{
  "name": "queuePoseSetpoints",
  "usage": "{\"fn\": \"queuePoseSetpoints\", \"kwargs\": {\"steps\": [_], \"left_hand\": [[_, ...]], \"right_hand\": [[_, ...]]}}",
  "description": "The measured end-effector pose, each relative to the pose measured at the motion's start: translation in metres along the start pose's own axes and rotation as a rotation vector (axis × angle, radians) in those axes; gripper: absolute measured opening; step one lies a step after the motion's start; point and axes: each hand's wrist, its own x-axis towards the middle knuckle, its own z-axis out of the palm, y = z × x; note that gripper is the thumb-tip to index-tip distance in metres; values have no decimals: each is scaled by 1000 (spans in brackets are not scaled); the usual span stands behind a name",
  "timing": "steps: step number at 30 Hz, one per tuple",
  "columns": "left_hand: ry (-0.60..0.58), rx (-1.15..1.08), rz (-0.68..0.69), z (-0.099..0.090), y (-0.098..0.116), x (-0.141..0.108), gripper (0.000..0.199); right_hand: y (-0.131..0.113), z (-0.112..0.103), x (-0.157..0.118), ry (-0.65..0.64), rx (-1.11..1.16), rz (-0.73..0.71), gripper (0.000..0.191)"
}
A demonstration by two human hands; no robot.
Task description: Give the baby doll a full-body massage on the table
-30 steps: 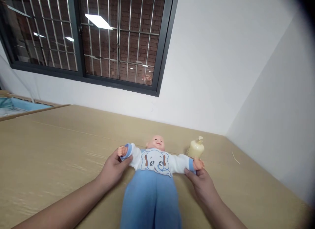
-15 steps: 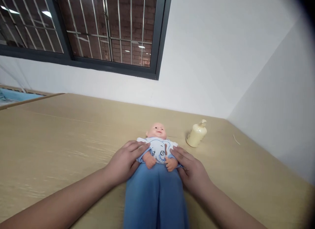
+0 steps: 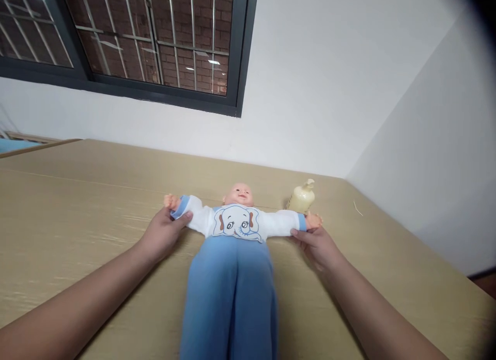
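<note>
A baby doll (image 3: pixel 238 223) lies on its back, wearing a white top with an elephant face and blue trousers (image 3: pixel 232 293). Both its arms stretch straight out to the sides. My left hand (image 3: pixel 161 233) grips the doll's arm on the left near the blue cuff, thumb on top. On the other side my right hand (image 3: pixel 320 244) pinches the opposite arm just by its cuff, with fingers underneath. The doll's small hands stick out past the cuffs. The trouser legs run down out of the frame.
A cream pump bottle (image 3: pixel 301 198) stands behind the doll's arm on the right. The tan tabletop (image 3: pixel 96 194) reaches the white wall (image 3: pixel 310 91). A barred window (image 3: pixel 163 45) is above, and a thin pale strip (image 3: pixel 358 208) lies at right.
The doll's arms have gone from folded at its front to spread wide. My hands have moved outward from its sides to its cuffs. The camera view has shifted slightly.
</note>
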Motion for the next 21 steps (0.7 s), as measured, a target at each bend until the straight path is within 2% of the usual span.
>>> {"fn": "queuePoseSetpoints", "kwargs": {"steps": [2,5,10,12,14,17,21], "left_hand": [[-38,-154,-117,-1,-3,4,36],[-54,-262,-275,-2,-4,7,31],[-93,-287,-334,-5,-6,9,28],[-115,-286,-276,-4,-4,7,34],[-125,-209,-152,-1,0,2,41],[-155,50,61,7,11,-9,43],[-254,441,333,15,19,-24,47]], "right_hand": [[5,-7,3,-20,138,92,53],[9,-14,4,-73,157,174,52],[11,-16,5,-88,144,182,52],[11,-11,5,-62,134,131,52],[8,-2,3,-40,67,35,49],[-1,19,-4,-24,-180,-125,46],[-7,46,-19,-38,-583,-345,47]]}}
